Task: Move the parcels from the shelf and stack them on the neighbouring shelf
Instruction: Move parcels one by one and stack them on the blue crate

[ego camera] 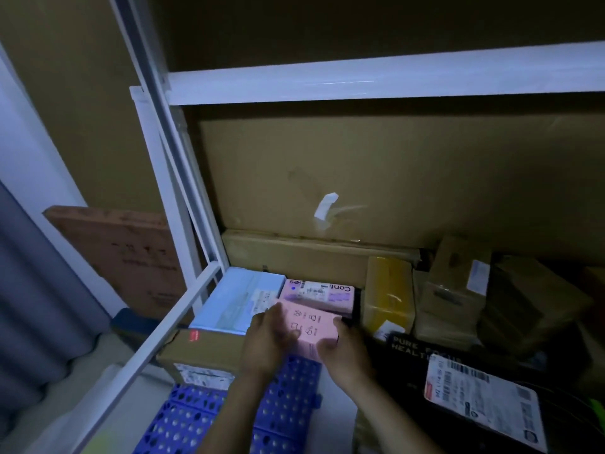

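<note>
Dim storeroom, white steel shelving (360, 81) backed by a large flat carton (409, 178); low tier holds parcels; pink box (311, 326), printed symbols on top, tilted, clasped between both hands above the blue perforated panel (288, 381); left hand (268, 335) grips its left edge, thumb over the face; right hand (343, 352) curls round its near right corner; second pink box (319, 294) just beyond; pale blue box (235, 299) left; brown carton (203, 352) near left; yellow-taped parcel (388, 296) right; black labelled bag (481, 411) near right
</note>
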